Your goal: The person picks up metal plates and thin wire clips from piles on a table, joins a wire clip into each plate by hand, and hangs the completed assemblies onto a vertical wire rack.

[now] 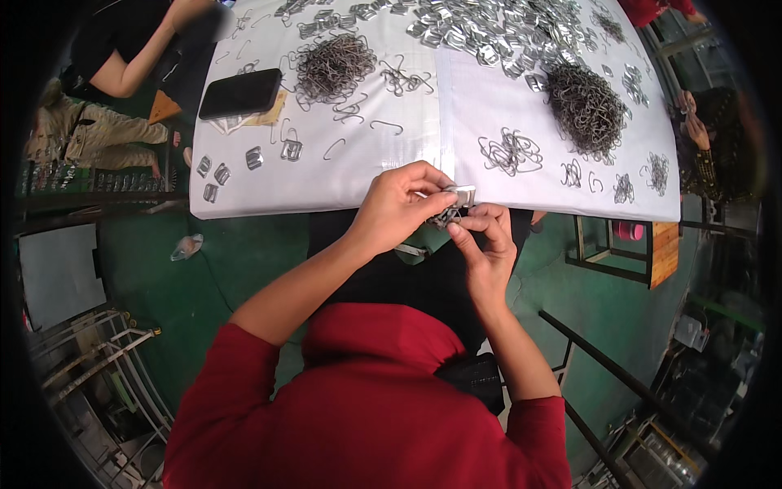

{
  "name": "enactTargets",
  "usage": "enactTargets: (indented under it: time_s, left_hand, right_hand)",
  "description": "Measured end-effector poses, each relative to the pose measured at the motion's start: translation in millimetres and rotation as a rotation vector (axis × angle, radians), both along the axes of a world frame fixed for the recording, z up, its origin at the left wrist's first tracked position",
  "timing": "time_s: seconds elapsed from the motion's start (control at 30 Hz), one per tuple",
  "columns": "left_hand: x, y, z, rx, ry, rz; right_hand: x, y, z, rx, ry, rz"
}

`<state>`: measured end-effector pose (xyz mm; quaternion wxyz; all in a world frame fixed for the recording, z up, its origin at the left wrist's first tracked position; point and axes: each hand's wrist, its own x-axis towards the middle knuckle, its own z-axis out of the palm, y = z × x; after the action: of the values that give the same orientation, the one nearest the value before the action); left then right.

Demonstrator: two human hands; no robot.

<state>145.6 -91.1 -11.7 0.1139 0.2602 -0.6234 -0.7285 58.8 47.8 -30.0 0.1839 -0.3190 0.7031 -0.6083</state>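
Note:
At the table's near edge my left hand (397, 202) pinches a shiny metal buckle (463, 194) between thumb and fingers. Just below the buckle, a small dark cluster of bent wire hooks (444, 217) sits between my two hands. My right hand (487, 247) is closed, its thumb and fingertips pressed to these wires from the right. How the hooks and the buckle meet is partly hidden by my fingers. On the white table (411, 151), loose wire hooks (510, 152) lie ahead and to the right. A few buckles (255, 158) rest at the left.
Two dense piles of wire hooks, left (336, 69) and right (585, 110), stand farther in. Flat buckles (497, 33) are heaped at the far side. A black phone (240, 94) lies at the left. Other people (122, 69) are at the sides; a wooden stool (664, 254) stands right.

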Motion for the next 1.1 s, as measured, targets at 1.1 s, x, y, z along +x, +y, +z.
enactTargets:
  time_s: [1.1]
  left_hand:
    - [37,12,-1,-0.206,0.084,0.103]
  right_hand:
    - [-117,-202,-8,0.357,0.627,0.369]
